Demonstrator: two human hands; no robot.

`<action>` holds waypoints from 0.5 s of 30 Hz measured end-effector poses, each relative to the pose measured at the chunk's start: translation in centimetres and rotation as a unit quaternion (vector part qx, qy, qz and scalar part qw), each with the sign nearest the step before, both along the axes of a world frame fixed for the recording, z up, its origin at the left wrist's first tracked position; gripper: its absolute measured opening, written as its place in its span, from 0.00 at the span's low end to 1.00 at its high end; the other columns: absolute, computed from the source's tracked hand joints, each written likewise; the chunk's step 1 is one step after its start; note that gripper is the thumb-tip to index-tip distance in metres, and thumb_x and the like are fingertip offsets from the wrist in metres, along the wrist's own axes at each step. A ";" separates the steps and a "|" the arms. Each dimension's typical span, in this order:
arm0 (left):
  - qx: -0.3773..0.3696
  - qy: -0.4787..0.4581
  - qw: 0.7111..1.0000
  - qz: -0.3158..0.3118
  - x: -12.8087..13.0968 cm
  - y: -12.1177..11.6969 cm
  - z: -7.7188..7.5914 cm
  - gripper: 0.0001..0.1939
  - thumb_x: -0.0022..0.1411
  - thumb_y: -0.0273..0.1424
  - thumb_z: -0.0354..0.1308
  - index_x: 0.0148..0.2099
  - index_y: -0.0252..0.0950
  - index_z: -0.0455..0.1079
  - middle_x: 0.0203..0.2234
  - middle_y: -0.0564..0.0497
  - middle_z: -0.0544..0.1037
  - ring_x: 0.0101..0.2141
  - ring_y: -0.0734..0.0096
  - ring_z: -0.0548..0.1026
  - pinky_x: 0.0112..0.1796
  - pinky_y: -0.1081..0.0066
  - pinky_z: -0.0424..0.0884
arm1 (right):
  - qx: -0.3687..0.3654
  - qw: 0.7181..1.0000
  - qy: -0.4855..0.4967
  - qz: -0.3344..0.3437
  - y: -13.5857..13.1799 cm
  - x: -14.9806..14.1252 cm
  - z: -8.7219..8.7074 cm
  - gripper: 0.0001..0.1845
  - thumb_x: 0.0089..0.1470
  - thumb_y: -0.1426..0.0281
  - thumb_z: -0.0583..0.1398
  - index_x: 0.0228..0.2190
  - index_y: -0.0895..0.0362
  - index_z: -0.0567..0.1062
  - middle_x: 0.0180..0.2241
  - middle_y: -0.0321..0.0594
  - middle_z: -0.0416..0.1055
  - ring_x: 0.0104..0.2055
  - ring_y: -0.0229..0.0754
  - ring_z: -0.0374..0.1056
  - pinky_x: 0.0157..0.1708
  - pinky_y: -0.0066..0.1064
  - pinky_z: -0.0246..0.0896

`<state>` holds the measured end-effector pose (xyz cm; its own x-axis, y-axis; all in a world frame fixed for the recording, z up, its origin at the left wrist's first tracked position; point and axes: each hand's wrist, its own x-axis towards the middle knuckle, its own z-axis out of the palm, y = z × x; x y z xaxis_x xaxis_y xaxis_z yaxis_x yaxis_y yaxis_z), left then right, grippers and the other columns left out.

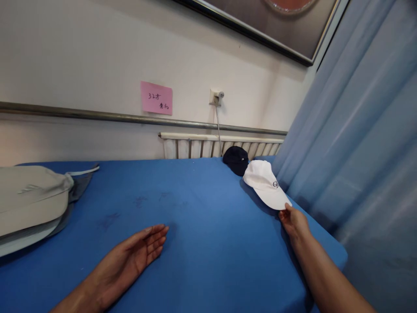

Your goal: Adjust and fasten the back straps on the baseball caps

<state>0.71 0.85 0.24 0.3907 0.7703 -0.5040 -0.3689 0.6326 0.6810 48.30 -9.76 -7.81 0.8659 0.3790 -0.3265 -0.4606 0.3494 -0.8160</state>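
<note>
A white baseball cap (262,182) with dark lettering lies at the right of the blue-covered surface, its brim toward me. My right hand (295,221) pinches the brim's edge between thumb and fingers. Just behind it sits a black cap (236,160), partly overlapped by the white one. My left hand (137,252) is over the blue cover (202,226) at the lower left, palm turned inward, fingers stretched out and holding nothing. Farther left, several stacked hats (32,195), a beige one on top, reach past the frame's edge.
Behind the surface, a white radiator (195,147) and a metal rail (107,116) run along the wall. A pink note (157,98) and a plugged-in socket (216,98) are above. A blue curtain (365,130) hangs close along the right side.
</note>
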 end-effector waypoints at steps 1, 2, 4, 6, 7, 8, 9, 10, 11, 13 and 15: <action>0.008 0.006 1.000 0.001 0.0 0.0 0.0 0.17 0.58 0.17 0.56 0.49 0.28 0.75 0.42 0.36 0.81 0.39 0.56 0.81 0.39 0.66 0.79 | 0.007 1.000 -0.001 -0.001 -0.2 0.0 0.0 0.09 0.51 0.82 0.58 0.26 0.56 0.70 0.20 0.32 0.71 0.18 0.32 0.65 0.14 0.20 0.61; 0.014 0.011 1.000 0.001 0.0 0.0 0.0 0.15 0.58 0.17 0.56 0.46 0.28 0.77 0.43 0.36 0.81 0.40 0.56 0.81 0.39 0.66 0.79 | 0.014 1.000 -0.003 -0.001 -0.4 0.0 0.0 0.09 0.51 0.82 0.57 0.26 0.56 0.71 0.21 0.32 0.72 0.19 0.32 0.66 0.15 0.19 0.62; 0.022 0.016 1.000 -0.002 0.0 0.0 -0.1 0.11 0.58 0.17 0.57 0.41 0.28 0.78 0.43 0.35 0.80 0.40 0.56 0.81 0.40 0.65 0.79 | 0.027 1.000 -0.007 0.002 -0.9 0.1 0.1 0.09 0.51 0.82 0.56 0.28 0.57 0.71 0.24 0.33 0.74 0.21 0.32 0.68 0.16 0.19 0.63; 0.022 0.014 1.000 -0.008 0.0 -0.1 0.0 0.11 0.58 0.17 0.57 0.40 0.29 0.79 0.44 0.36 0.80 0.41 0.55 0.81 0.40 0.65 0.79 | 0.032 0.999 -0.014 0.010 -1.3 0.2 0.2 0.08 0.51 0.81 0.56 0.30 0.57 0.72 0.27 0.35 0.75 0.23 0.33 0.70 0.18 0.20 0.65; 0.021 0.013 1.000 -0.010 0.1 -0.1 0.0 0.11 0.58 0.17 0.57 0.40 0.29 0.79 0.44 0.36 0.80 0.41 0.55 0.80 0.41 0.65 0.79 | 0.033 0.999 -0.018 0.014 -1.5 0.3 0.2 0.08 0.50 0.81 0.56 0.31 0.57 0.72 0.28 0.36 0.76 0.24 0.34 0.70 0.19 0.21 0.66; 0.020 0.013 1.000 -0.011 0.1 -0.2 0.1 0.11 0.58 0.17 0.57 0.40 0.29 0.79 0.44 0.36 0.80 0.42 0.55 0.80 0.41 0.66 0.79 | 0.033 0.999 -0.022 0.019 -1.5 0.4 0.3 0.08 0.50 0.80 0.57 0.31 0.57 0.72 0.29 0.36 0.76 0.25 0.35 0.71 0.19 0.22 0.67; 0.021 0.013 1.000 -0.011 0.1 -0.3 0.2 0.11 0.58 0.17 0.58 0.40 0.29 0.79 0.44 0.36 0.80 0.41 0.55 0.80 0.40 0.66 0.79 | 0.032 0.999 -0.025 0.024 -1.5 0.5 0.3 0.08 0.50 0.80 0.57 0.31 0.57 0.72 0.30 0.37 0.77 0.26 0.35 0.72 0.20 0.22 0.68; 0.022 0.014 1.000 -0.011 0.2 -0.3 0.3 0.10 0.58 0.17 0.58 0.40 0.28 0.79 0.44 0.35 0.80 0.41 0.55 0.81 0.40 0.66 0.79 | 0.030 0.999 -0.026 0.029 -1.4 0.6 0.3 0.08 0.50 0.80 0.58 0.31 0.57 0.72 0.30 0.37 0.77 0.26 0.36 0.72 0.20 0.22 0.68; 0.025 0.015 1.000 -0.011 0.2 -0.4 0.4 0.10 0.58 0.17 0.58 0.39 0.28 0.79 0.44 0.35 0.80 0.41 0.55 0.81 0.40 0.66 0.79 | 0.026 0.999 -0.026 0.034 -1.2 0.6 0.3 0.07 0.50 0.80 0.58 0.31 0.57 0.72 0.29 0.37 0.77 0.26 0.36 0.72 0.20 0.22 0.68; 0.028 0.016 0.999 -0.011 0.3 -0.6 0.6 0.10 0.58 0.17 0.58 0.39 0.28 0.80 0.43 0.35 0.80 0.40 0.54 0.81 0.39 0.67 0.79 | 0.015 0.999 -0.023 0.039 -1.0 0.6 0.2 0.07 0.50 0.80 0.59 0.31 0.58 0.73 0.27 0.37 0.75 0.24 0.35 0.71 0.18 0.21 0.67; 0.026 0.017 0.999 -0.013 0.4 -0.7 0.7 0.10 0.57 0.17 0.59 0.38 0.28 0.80 0.42 0.35 0.81 0.38 0.55 0.81 0.37 0.67 0.79 | -0.001 0.999 -0.018 0.032 -0.8 0.5 0.0 0.06 0.50 0.80 0.59 0.30 0.58 0.72 0.24 0.35 0.73 0.21 0.34 0.69 0.17 0.20 0.66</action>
<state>1.09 0.13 0.99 0.3942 0.7853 -0.4773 -0.3296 0.6057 0.7242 48.76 -10.55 -7.82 0.8516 0.4326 -0.2959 -0.4514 0.3183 -0.8336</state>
